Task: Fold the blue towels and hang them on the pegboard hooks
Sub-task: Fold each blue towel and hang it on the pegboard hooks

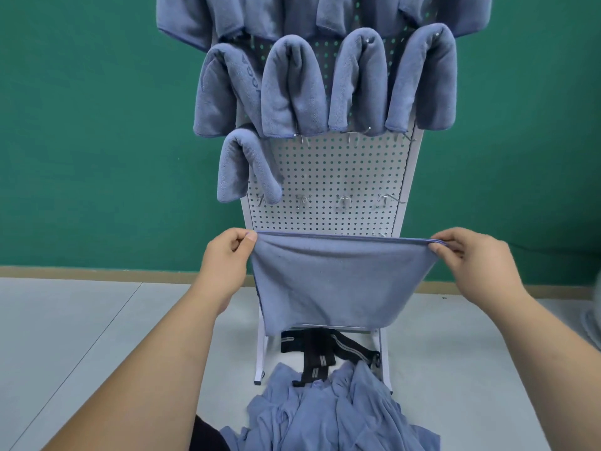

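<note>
A blue towel (335, 281) hangs doubled over in front of the white pegboard (328, 180), stretched flat between my hands. My left hand (227, 255) pinches its upper left corner and my right hand (471, 255) pinches the upper right corner. Several folded blue towels (292, 89) hang over hooks in rows on the upper board, and one more folded towel (244, 167) hangs at the left of the row below them. Bare metal hooks (344, 200) stick out of the board just above the held towel. A heap of loose blue towels (328, 415) lies on the floor below.
The pegboard stands on a white frame (260, 356) against a green wall (97, 125). Black straps (322, 353) lie on the grey floor (81, 336) between the frame's legs. A pale object (593, 307) shows at the right edge.
</note>
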`<action>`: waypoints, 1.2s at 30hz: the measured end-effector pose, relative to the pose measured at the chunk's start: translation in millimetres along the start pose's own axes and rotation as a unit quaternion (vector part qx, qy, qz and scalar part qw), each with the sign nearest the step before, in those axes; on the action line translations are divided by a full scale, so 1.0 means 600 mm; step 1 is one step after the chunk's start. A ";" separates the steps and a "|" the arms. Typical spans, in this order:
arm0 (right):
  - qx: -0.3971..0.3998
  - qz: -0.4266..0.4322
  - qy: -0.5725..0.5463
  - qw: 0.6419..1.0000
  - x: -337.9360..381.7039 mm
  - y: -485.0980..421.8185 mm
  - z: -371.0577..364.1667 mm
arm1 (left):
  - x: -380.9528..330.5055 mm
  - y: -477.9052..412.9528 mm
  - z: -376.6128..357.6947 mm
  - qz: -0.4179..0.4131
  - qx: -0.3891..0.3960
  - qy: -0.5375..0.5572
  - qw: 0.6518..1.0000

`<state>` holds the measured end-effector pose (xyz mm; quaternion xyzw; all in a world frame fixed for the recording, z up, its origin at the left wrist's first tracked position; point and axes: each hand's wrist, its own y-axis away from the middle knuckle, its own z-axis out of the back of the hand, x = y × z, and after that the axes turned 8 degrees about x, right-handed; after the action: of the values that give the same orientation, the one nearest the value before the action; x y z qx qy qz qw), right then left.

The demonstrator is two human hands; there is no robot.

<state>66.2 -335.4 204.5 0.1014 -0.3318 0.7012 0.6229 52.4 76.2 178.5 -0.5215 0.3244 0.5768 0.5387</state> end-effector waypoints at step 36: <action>0.029 0.053 -0.090 0.994 0.163 0.089 -0.188 | -0.041 0.099 -0.195 0.117 0.083 0.102 0.984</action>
<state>26.7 -189.9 155.5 0.1645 -0.3706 0.7310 0.5489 21.8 -52.7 162.1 -0.4896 0.4835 0.5503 0.4729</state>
